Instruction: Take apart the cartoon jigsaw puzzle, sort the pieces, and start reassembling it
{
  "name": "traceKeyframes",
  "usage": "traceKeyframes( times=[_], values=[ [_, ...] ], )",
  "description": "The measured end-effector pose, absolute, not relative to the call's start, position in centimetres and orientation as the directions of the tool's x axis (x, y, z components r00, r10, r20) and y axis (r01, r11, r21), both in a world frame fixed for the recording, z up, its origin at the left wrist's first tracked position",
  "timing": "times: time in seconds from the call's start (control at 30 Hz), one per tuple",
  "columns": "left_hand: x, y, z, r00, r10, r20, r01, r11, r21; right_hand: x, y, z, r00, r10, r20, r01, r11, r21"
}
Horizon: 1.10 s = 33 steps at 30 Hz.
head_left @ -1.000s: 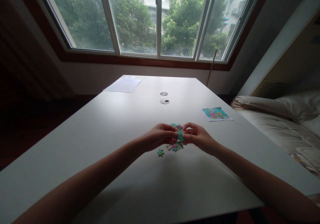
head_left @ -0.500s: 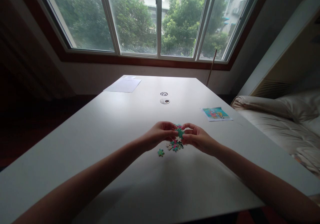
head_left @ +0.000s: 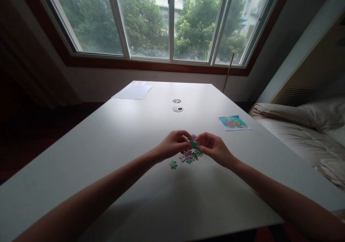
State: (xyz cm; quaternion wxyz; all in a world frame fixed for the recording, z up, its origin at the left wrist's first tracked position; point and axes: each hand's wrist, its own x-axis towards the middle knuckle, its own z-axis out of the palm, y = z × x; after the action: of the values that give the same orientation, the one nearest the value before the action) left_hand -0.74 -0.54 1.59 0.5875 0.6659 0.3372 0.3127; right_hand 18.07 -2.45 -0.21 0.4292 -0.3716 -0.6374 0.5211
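Between my two hands is a green jigsaw puzzle piece [head_left: 193, 144], raised over the table. My left hand [head_left: 175, 143] pinches its left side with thumb and fingertips. From the other side, my right hand [head_left: 215, 146] closes thumb and forefinger on its right edge. Below and behind lies a loose pile of jigsaw pieces [head_left: 189, 158] in green, pink and bare cardboard, partly covered by my hands. One green piece [head_left: 173, 164] lies apart, left of the pile and nearer to me.
The white table [head_left: 129, 137] stretches toward the window. Two small round discs [head_left: 177, 109] lie past my hands. A colourful cartoon picture [head_left: 234, 123] lies to the right, white paper [head_left: 134, 91] at the far left. A cream sofa [head_left: 296, 123] stands beside the table's right edge.
The fingers of my right hand have curled and shifted slightly on the green piece, which turned a little. More of the pile shows beneath my right hand.
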Motion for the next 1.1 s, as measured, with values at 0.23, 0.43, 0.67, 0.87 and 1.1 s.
traceKeyframes(
  times=[0.23, 0.43, 0.67, 0.87, 1.1],
  values=[
    [-0.6, -0.44, 1.21, 0.543, 0.829, 0.138, 0.059, -0.201, 0.978, 18.09, -2.26, -0.01, -0.34, 0.93, 0.141, -0.013, 0.145, -0.989],
    [-0.52, -0.32, 0.91, 0.535, 0.842, 0.072, -0.005, -0.083, 0.997, 17.92, -2.44, 0.34, -0.341, 0.932, 0.124, -0.013, 0.127, -0.992],
    [-0.26, -0.38, 0.9, 0.502, 0.865, 0.016, 0.007, -0.023, 1.0, 17.9, -2.35, 0.01, -0.35, 0.935, 0.052, 0.003, 0.056, -0.998],
    [-0.17, -0.37, 0.82, 0.491, 0.871, 0.026, 0.003, -0.032, 0.999, 17.78, -2.55, 0.3, -0.352, 0.936, 0.013, -0.016, 0.008, -1.0],
    [-0.31, -0.59, 1.15, 0.509, 0.86, -0.027, 0.006, 0.027, 1.0, 17.9, -2.4, 0.07, -0.318, 0.947, 0.044, -0.057, 0.027, -0.998]
  ],
)
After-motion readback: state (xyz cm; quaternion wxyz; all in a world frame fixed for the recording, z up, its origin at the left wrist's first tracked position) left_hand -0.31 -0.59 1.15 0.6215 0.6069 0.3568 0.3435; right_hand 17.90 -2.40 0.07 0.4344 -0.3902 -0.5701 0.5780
